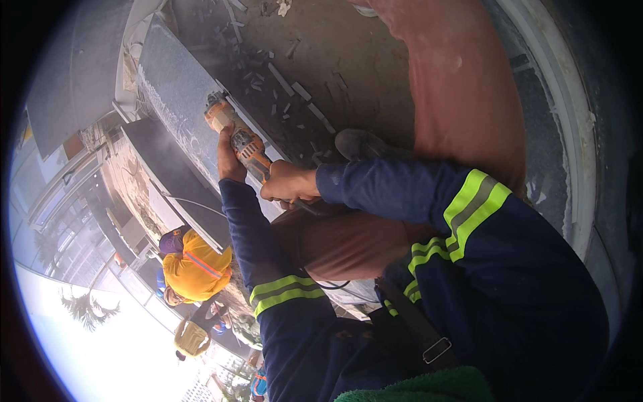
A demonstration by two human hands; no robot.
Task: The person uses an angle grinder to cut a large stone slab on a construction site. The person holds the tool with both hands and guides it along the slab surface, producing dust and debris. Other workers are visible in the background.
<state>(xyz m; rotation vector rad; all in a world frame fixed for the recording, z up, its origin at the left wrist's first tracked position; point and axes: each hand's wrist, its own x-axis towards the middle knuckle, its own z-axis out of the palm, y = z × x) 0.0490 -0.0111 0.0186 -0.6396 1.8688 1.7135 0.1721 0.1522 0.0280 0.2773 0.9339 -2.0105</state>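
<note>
An orange and dark grey angle grinder (249, 144) lies slantwise along a long grey slab (175, 74). Its head rests at or just over the slab's edge; the disc itself is not clearly seen. My left hand (228, 155) is wrapped round the grinder's front part, close to the head. Farther back, my right hand (289, 181) grips the rear handle, its fingers closed. Pale dust marks the slab's surface near the tool. A dark cord seems to trail from the grinder's rear beneath my right wrist.
Narrow offcut strips and chips (301, 92) litter the dusty floor (355, 50) beyond the slab. My legs in reddish trousers (462, 74) straddle the work spot. Another dark slab (161, 157) lies to the left. A person in a yellow-orange top (197, 268) bends nearby at lower left, others behind.
</note>
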